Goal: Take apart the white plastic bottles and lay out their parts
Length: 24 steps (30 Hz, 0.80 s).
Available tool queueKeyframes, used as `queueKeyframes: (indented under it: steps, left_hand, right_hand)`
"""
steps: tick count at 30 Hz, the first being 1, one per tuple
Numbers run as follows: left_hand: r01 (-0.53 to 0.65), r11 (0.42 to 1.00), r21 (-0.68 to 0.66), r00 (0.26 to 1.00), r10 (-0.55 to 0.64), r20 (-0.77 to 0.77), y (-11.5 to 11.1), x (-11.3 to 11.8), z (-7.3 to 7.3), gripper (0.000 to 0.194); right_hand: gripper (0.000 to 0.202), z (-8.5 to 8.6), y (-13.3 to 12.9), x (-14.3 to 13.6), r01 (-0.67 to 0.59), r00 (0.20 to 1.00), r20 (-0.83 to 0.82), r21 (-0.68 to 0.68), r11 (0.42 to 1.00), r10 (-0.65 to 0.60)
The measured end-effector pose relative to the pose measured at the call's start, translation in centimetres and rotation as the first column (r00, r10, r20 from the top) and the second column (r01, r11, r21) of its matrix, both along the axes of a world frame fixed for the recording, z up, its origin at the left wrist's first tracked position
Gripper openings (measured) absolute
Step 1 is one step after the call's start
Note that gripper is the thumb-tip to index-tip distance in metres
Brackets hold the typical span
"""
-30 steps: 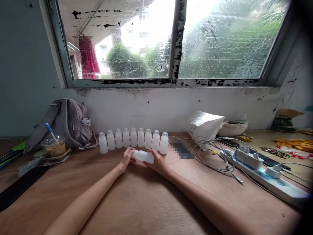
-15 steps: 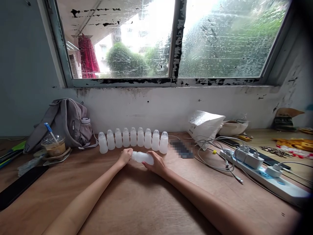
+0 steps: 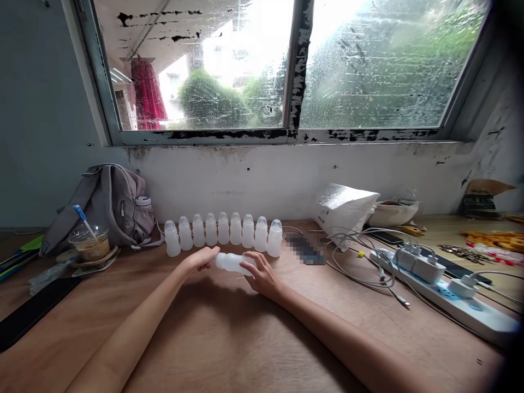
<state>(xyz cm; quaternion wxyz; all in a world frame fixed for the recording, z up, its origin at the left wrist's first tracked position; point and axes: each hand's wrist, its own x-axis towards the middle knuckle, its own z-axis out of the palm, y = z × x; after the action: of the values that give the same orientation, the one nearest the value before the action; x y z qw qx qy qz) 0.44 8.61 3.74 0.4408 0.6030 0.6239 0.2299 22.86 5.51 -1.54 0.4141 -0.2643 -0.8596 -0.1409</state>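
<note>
A frosted white baby bottle (image 3: 234, 263) lies sideways between my hands above the wooden table. My right hand (image 3: 261, 275) wraps its base end, fingers over the top and thumb beneath. The narrower cap end is pinched by my left hand (image 3: 203, 258); the fingers there are partly hidden. Just behind my hands, several matching baby bottles (image 3: 223, 229) stand upright in a slightly curved row, each topped with a clear dome cap.
At left are a grey backpack (image 3: 110, 204), an iced drink cup (image 3: 90, 244) with a straw and a black flat object (image 3: 36, 311). To the right lie a blurred-out phone (image 3: 307, 251), loose cables (image 3: 352, 273), a power strip (image 3: 462, 300) and a white bag (image 3: 344, 210).
My left hand has turned and shifted slightly left at the cap end. The fingers of my right hand have moved further over the bottle. The standing row has not moved.
</note>
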Motion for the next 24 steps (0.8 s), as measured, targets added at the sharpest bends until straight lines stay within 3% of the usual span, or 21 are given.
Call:
queueKeyframes:
  steps: [4,8,10,13,15,17,19,24]
  left_hand:
    - [-0.024,0.999,0.021,1.000,0.023,0.012,0.3,0.1,-0.3,0.045]
    - [-0.041,0.997,0.061,0.997,0.037,0.064,0.0,0.3,-0.9,0.047]
    - [-0.057,0.991,0.118,0.994,0.046,0.097,-0.2,0.8,-1.5,0.048]
    - [-0.094,0.970,0.225,0.987,0.061,0.151,-0.6,1.7,-2.7,0.048]
    - [-0.116,0.950,0.289,0.981,0.064,0.182,-0.7,2.3,-3.4,0.047]
    - [-0.128,0.937,0.324,0.976,0.060,0.209,-0.9,2.7,-3.9,0.046]
    - [-0.129,0.936,0.328,0.972,0.053,0.231,-0.8,2.8,-4.1,0.047]
    - [-0.113,0.959,0.260,0.969,0.049,0.242,-0.5,2.6,-4.0,0.055]
  right_hand:
    - [0.041,0.7,-0.2,-0.2,-0.055,0.993,-0.109,-0.192,0.980,0.034]
    - [0.043,1.5,-0.3,-0.2,-0.144,0.974,-0.223,-0.438,0.887,0.048]
    - [0.037,1.7,-0.1,-0.1,-0.204,0.946,-0.325,-0.569,0.796,0.011]
    - [0.034,1.6,0.3,0.1,-0.340,0.862,-0.493,-0.737,0.584,-0.120]
    - [0.037,1.4,0.7,0.1,-0.437,0.802,-0.561,-0.783,0.442,-0.202]
    - [0.038,1.3,1.1,0.2,-0.515,0.749,-0.616,-0.773,0.371,-0.244]
    - [0.036,1.3,1.3,0.2,-0.562,0.701,-0.664,-0.739,0.372,-0.259]
    - [0.031,1.3,1.3,0.3,-0.562,0.652,-0.707,-0.694,0.451,-0.275]
